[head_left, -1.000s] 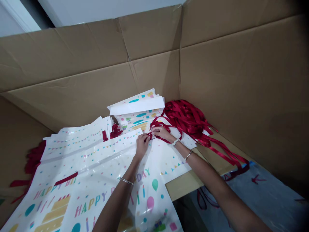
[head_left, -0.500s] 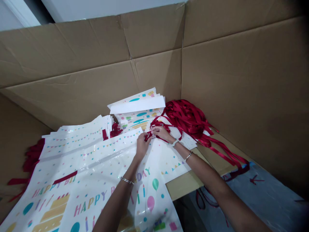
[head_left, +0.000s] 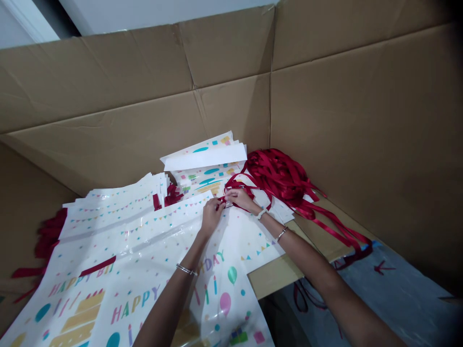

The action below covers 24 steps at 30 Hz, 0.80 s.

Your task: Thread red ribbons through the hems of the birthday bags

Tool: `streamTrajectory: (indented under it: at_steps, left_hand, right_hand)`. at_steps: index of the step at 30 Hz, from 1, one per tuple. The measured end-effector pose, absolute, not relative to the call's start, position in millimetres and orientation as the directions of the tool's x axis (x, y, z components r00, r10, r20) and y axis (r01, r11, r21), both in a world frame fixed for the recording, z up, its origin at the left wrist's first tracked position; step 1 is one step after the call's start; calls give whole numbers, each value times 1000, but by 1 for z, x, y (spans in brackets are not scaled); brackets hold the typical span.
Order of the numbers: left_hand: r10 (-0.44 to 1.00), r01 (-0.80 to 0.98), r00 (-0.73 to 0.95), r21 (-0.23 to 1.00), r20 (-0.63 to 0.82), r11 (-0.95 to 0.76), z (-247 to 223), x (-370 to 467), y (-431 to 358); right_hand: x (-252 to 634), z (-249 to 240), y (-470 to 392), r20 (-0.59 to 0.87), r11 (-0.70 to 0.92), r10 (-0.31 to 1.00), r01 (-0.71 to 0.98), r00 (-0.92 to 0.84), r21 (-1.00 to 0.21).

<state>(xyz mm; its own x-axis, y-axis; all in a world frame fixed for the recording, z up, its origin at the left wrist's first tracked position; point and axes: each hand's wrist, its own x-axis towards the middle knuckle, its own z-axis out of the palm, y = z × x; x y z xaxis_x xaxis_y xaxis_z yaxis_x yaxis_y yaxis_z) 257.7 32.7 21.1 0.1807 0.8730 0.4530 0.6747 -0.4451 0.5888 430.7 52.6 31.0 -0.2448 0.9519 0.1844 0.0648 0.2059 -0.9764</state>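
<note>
Ribbon (head_left: 222,198) is pinched in the fingertips of my left hand (head_left: 211,215) and right hand (head_left: 239,198), both nearer me and to the left of the red heap (head_left: 278,174). I hold my 2 hands nearly touching, probably so the short piece between them is easy to control; each finger's exact hold is too small to tell. Printed sheets (head_left: 173,250) spread left of the heap, apparently flat to give my work a base.
</note>
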Motion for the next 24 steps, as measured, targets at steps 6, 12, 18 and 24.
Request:
streamTrajectory:
  at_steps: [6, 12, 18, 24]
  left_hand:
    - [876, 665, 199, 596, 440, -451, 21, 253, 33]
    - [878, 670, 209, 591, 430, -449, 21, 252, 31]
    - [886, 691, 210, 578, 414, -434, 20, 250, 30]
    - [886, 678, 218, 590, 409, -439, 19, 246, 30]
  right_hand:
    - [432, 31, 52, 179, 196, 961, 61, -211, -979]
    - [432, 30, 51, 189, 208, 957, 68, -218, -976]
    - [434, 31, 51, 226, 256, 940, 92, -257, -962]
    - [432, 32, 47, 268, 333, 896, 136, -354, -933]
